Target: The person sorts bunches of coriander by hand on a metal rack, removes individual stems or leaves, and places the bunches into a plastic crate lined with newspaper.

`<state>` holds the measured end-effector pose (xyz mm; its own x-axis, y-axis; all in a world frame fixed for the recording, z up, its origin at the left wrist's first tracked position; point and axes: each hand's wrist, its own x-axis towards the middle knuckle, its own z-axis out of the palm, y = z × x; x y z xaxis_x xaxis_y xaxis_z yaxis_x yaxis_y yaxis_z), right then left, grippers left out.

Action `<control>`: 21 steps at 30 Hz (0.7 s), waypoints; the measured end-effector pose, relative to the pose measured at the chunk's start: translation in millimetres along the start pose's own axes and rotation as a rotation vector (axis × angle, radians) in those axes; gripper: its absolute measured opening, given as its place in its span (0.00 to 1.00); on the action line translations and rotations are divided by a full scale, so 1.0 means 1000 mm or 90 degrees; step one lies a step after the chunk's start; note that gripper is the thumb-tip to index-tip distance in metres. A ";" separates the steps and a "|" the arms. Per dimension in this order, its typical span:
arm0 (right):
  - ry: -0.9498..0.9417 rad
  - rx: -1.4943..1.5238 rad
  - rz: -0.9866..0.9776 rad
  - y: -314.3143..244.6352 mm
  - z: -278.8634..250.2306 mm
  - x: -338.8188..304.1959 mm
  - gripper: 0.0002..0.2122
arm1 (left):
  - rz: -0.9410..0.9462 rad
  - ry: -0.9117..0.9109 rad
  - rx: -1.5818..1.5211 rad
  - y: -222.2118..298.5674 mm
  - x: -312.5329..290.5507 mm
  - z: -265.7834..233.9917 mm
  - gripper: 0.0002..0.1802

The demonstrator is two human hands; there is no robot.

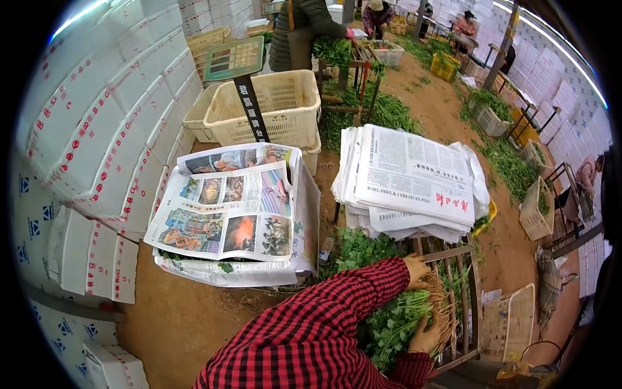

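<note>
On a brown slatted metal rack [478,298], a bunch of coriander [394,327] lies with its leaves to the left and its pale roots to the right. My left hand [416,271] is closed over the far side of the root end. From the near side, my right hand [426,336] curls around the stems close to the roots. Both wrists are in red-and-black checked sleeves, and my left sleeve hides part of the leaves. More coriander [366,249] sits just beyond my left forearm.
A newspaper stack [414,172] stands beyond the rack. To the left, newspaper [220,214] covers a load with greens at its edge. Behind it are cream plastic crates [278,126]. White foam boxes [110,129] line the left wall. Other people [304,32] work farther off among scattered greens.
</note>
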<state>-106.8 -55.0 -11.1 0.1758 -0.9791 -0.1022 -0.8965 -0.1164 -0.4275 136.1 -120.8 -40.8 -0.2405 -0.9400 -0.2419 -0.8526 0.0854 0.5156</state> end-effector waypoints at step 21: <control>0.278 0.274 -0.004 0.051 -0.064 -0.017 0.23 | -0.118 0.041 0.016 0.032 0.002 -0.022 0.33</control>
<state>-181.7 -55.3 25.9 -0.0832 -0.9672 0.2400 -0.6352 -0.1341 -0.7606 118.6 -126.7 -6.8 -0.0497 -0.9594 -0.2775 -0.8911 -0.0828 0.4461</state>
